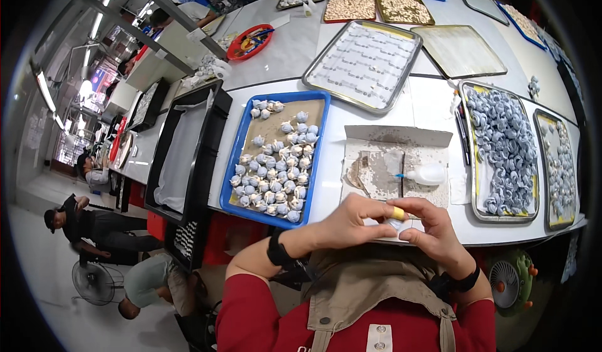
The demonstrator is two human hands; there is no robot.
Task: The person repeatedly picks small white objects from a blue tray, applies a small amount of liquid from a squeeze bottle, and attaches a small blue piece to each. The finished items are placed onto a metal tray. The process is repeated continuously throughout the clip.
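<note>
My left hand (355,221) and my right hand (431,228) meet at the table's front edge, fingertips pinched together on a small pale grey piece (395,224). The fingers cover most of it, so its exact kind is hard to make out. Something yellow (398,213) wraps one fingertip of my left hand. Just beyond the hands lies a cardboard sheet (426,138) with a raised back flap and dark stains. On it rests a white squeeze bottle (429,175) on its side, its blue nozzle pointing left. A thin dark stick stands or lies near that nozzle.
Left of my hands, a blue tray (323,145) holds many round grey-blue and cream pieces. Metal trays of curled grey-blue pieces (501,145) stand at right. Farther back are a paper-lined tray (370,60) and a red basin (251,42). Black crates (216,117) flank the table's left.
</note>
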